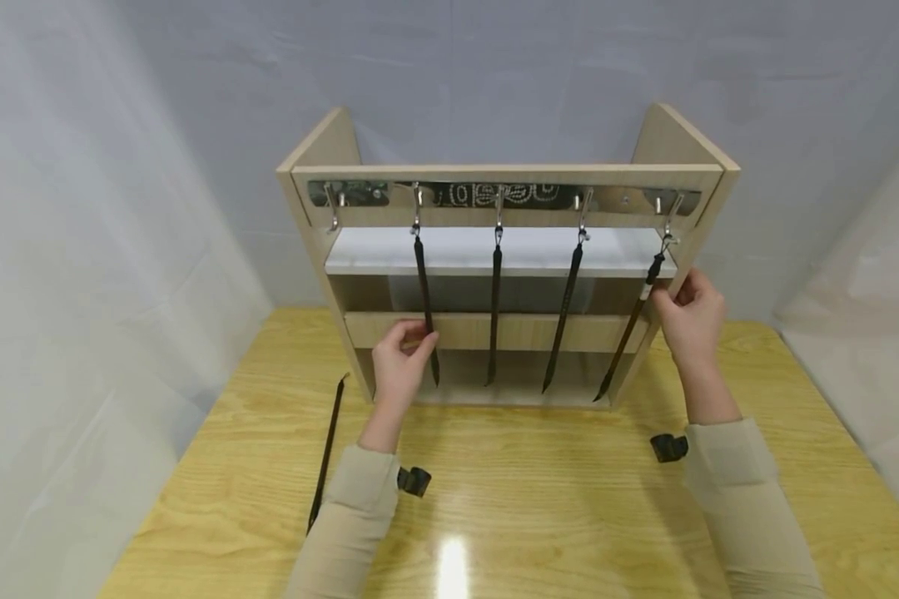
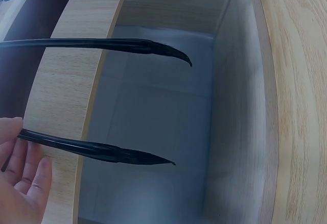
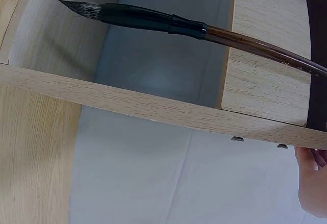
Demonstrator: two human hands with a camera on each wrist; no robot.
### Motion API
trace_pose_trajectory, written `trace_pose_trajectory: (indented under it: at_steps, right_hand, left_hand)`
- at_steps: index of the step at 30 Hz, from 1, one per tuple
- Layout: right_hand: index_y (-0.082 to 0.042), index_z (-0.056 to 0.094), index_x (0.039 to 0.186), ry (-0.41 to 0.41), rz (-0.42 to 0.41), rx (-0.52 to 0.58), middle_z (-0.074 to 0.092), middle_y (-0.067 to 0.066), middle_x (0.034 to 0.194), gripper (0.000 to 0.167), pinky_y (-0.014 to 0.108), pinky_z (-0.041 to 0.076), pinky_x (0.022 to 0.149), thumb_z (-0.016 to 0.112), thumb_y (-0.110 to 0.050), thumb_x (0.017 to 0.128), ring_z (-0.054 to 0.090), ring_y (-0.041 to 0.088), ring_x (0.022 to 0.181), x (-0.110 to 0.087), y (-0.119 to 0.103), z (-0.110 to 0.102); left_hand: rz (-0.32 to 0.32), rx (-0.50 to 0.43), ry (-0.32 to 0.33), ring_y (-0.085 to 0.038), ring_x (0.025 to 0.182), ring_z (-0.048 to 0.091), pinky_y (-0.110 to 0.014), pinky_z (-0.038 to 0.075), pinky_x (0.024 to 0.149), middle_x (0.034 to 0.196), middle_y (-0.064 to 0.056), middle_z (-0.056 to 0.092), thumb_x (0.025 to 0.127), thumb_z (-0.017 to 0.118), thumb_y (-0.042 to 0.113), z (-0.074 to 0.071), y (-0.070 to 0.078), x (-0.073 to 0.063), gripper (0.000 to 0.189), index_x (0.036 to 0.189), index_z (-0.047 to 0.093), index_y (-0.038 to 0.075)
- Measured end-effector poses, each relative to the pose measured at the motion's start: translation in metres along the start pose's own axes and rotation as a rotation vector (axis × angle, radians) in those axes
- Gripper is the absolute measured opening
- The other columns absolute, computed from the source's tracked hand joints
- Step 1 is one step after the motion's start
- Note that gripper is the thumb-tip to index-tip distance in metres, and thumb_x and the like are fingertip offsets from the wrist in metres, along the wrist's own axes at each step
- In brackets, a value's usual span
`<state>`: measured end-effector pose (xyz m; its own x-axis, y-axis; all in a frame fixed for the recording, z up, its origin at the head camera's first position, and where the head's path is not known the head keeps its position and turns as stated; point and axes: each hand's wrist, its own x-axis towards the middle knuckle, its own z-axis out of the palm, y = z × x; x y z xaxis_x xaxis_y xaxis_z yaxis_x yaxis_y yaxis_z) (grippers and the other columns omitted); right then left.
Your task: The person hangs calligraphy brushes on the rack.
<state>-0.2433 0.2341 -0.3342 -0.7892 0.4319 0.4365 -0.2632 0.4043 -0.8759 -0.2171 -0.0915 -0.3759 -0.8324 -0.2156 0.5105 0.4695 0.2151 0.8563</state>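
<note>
My left hand (image 1: 399, 366) pinches the lower part of a dark calligraphy brush (image 1: 424, 283) that hangs by its loop from the second hook from the left. In the left wrist view this brush's dark tip (image 2: 135, 156) points past the fingers. My right hand (image 1: 695, 324) holds the right side panel (image 3: 153, 113) of a wooden shelf (image 1: 509, 170) by its front edge. Beside it a brown-handled brush (image 1: 629, 329) with a white band hangs from the rightmost hook. Two more dark brushes, a middle one (image 1: 495, 312) and its right neighbour (image 1: 563, 320), hang between.
The leftmost hook (image 1: 332, 208) on the metal strip carries nothing. Another brush (image 1: 328, 449) lies on the wooden table (image 1: 524, 499), left of the shelf and close to my left forearm. White cloth (image 1: 120, 291) surrounds the table at the back and sides.
</note>
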Motion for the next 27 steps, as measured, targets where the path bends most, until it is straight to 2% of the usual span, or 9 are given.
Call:
trace_pose_trajectory:
  at_steps: [2, 8, 18, 25, 27]
  right_hand:
    - [0.004, 0.059, 0.100, -0.002, 0.006, 0.004, 0.056, -0.009, 0.074, 0.024, 0.011, 0.045, 0.060, 0.055, -0.002, 0.078, 0.056, 0.003, 0.071, 0.000, 0.000, 0.000]
    - [0.005, 0.058, 0.104, -0.008, 0.015, 0.006, 0.057, -0.007, 0.077, 0.026, 0.012, 0.045, 0.061, 0.055, -0.002, 0.078, 0.055, 0.001, 0.071, 0.000, 0.001, 0.000]
    - [0.004, 0.058, 0.104, -0.008, 0.015, 0.012, 0.056, -0.009, 0.075, 0.026, 0.012, 0.045, 0.060, 0.055, -0.003, 0.079, 0.056, 0.003, 0.072, -0.001, 0.000, -0.001]
    - [0.004, 0.059, 0.102, -0.004, -0.002, 0.009, 0.055, -0.010, 0.074, 0.025, 0.012, 0.044, 0.059, 0.055, -0.002, 0.078, 0.057, 0.005, 0.072, -0.001, 0.000, -0.001]
    - [0.003, 0.059, 0.102, -0.006, -0.001, 0.003, 0.055, -0.010, 0.074, 0.024, 0.012, 0.044, 0.060, 0.055, -0.002, 0.078, 0.057, 0.005, 0.072, -0.001, 0.001, -0.001]
  left_hand:
    - [-0.003, -0.006, 0.002, -0.036, 0.077, 0.059, -0.043, 0.051, 0.069, 0.084, -0.026, 0.060, 0.076, 0.065, -0.005, 0.000, -0.009, 0.001, 0.016, 0.089, 0.060, -0.012]
    - [-0.013, 0.017, 0.007, -0.031, 0.078, 0.060, -0.035, 0.052, 0.069, 0.085, -0.021, 0.062, 0.077, 0.066, 0.000, -0.001, -0.014, 0.001, 0.017, 0.090, 0.061, -0.008]
    - [-0.013, 0.038, 0.003, -0.026, 0.078, 0.060, -0.033, 0.052, 0.068, 0.088, -0.017, 0.063, 0.077, 0.067, 0.004, -0.005, -0.015, -0.001, 0.017, 0.091, 0.063, -0.005]
    - [-0.042, 0.007, -0.014, -0.027, 0.081, 0.059, -0.035, 0.051, 0.071, 0.090, -0.018, 0.063, 0.077, 0.067, 0.004, -0.008, -0.015, -0.005, 0.018, 0.092, 0.063, -0.006]
    - [-0.040, 0.017, -0.014, -0.028, 0.081, 0.059, -0.035, 0.051, 0.071, 0.090, -0.020, 0.062, 0.077, 0.066, 0.001, -0.010, -0.010, -0.006, 0.018, 0.092, 0.062, -0.008]
